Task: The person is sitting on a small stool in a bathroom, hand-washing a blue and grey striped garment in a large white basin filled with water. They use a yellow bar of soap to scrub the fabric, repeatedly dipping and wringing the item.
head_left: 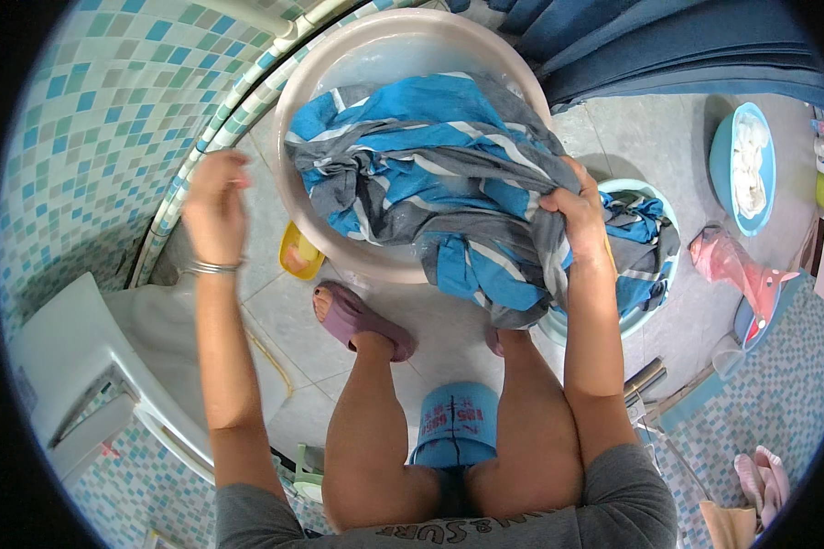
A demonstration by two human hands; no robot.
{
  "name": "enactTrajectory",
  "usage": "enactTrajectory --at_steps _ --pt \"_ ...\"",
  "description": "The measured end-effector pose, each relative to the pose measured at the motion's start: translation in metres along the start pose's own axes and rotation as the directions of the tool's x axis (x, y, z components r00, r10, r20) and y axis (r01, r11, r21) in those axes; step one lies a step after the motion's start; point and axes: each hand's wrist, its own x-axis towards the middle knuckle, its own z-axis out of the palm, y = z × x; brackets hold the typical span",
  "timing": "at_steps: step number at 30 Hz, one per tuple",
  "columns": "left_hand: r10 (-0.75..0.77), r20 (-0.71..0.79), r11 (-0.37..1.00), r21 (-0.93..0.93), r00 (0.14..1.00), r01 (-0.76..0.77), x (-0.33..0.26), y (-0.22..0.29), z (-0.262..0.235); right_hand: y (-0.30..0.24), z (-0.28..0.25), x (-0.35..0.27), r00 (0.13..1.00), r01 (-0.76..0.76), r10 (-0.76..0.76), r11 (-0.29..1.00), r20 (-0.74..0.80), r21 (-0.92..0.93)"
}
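A large wet cloth (421,165) with blue, grey and white stripes is bunched in a wide pale pink basin (375,261) of water. My right hand (577,209) is closed around a fold of it at the basin's right side. Part of the cloth hangs over the near rim, down toward my feet. My left hand (217,209) is raised to the left of the basin, apart from the cloth and near the tiled wall. Motion smears its fingers, so I cannot see whether it holds anything. A metal bracelet circles that wrist.
A yellow soap dish (302,252) lies left of the basin. On the right, a pale green basin (666,209) holds similar striped cloth, and a blue basin (767,165) holds white cloth. A blue bucket (458,421) is between my legs; a white fixture (92,339) stands left.
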Motion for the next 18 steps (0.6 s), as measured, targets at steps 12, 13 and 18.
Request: enactTrajectory --at_steps 12,13,18 --pt "0.127 0.385 0.971 0.139 0.914 -0.193 0.027 0.055 0.18 0.024 -0.018 0.001 0.984 -0.154 0.105 0.913 0.147 0.379" --pt "0.118 0.381 0.99 0.032 0.917 -0.14 0.026 0.048 0.175 0.02 -0.013 0.002 0.983 -0.175 0.138 0.899 0.121 0.401" --pt "0.232 0.25 0.913 -0.39 0.94 -0.122 0.022 0.061 0.139 0.006 0.002 0.014 0.996 -0.086 0.074 0.946 0.049 0.313"
